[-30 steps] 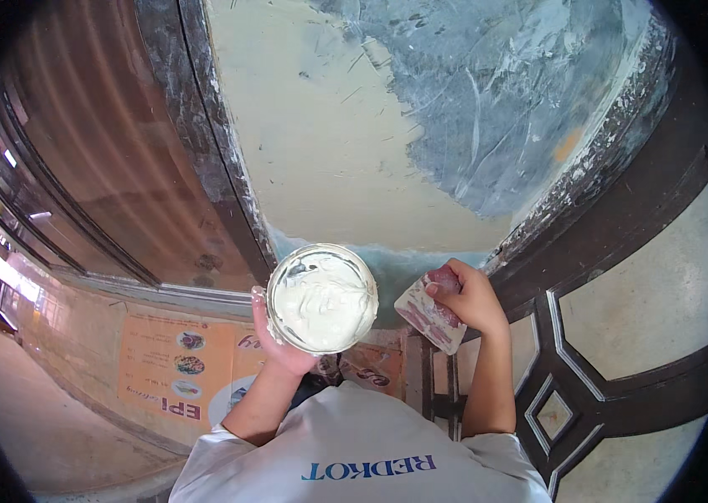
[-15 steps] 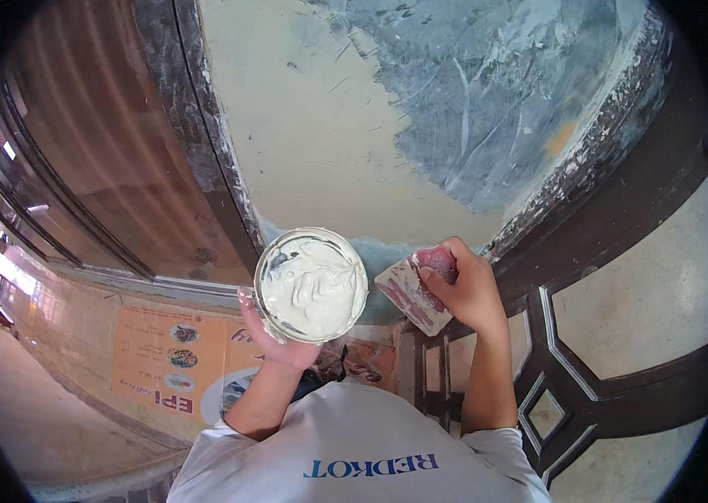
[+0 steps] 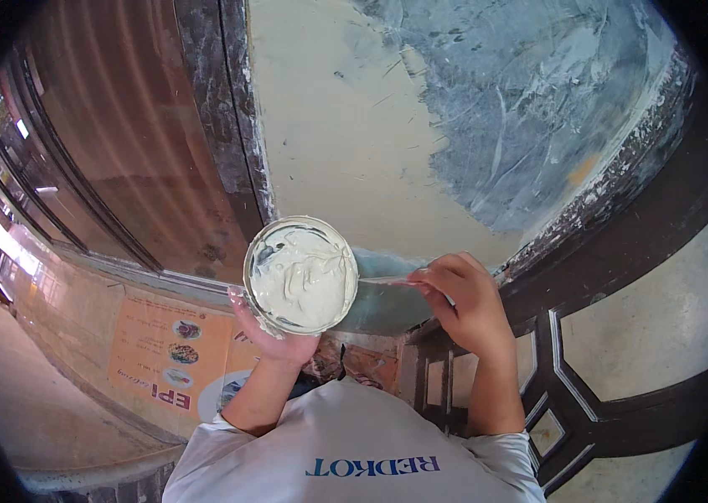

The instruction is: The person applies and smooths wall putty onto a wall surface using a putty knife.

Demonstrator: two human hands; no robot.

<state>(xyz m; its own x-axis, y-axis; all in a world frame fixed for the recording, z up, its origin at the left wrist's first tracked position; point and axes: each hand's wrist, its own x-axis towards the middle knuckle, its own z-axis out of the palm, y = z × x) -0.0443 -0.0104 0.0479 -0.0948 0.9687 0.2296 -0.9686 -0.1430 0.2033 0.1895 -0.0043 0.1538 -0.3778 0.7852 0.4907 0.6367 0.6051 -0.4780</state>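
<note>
My left hand [image 3: 279, 339] cups a round tub [image 3: 341, 235] from below, its fingers at the left side. Thick off-white putty [image 3: 316, 281] fills much of the tub, with ridges on its surface and smears round the rim. Close to the tub's right side, my right hand [image 3: 473, 306] pinches a thin flat putty spreader [image 3: 389, 280]. The spreader is edge-on here, its tip pointing left toward the rim; I cannot tell whether it touches. In front stands a wall panel, cream putty [image 3: 346, 151] spread over its left and lower part, bare blue-grey [image 3: 513, 117] at the upper right.
A dark frame strip [image 3: 232, 109] and brown glass panes [image 3: 119, 126] border the panel's left. To the right is a dark door or gate [image 3: 576, 369] with pale panels and a raised pattern. An orange printed sheet [image 3: 140, 339] lies at the lower left.
My right hand has turned the spreader from showing its broad putty-smeared face to edge-on, its tip now nearer the tub. The tub sits slightly further left and up in view; the wall shifted right.
</note>
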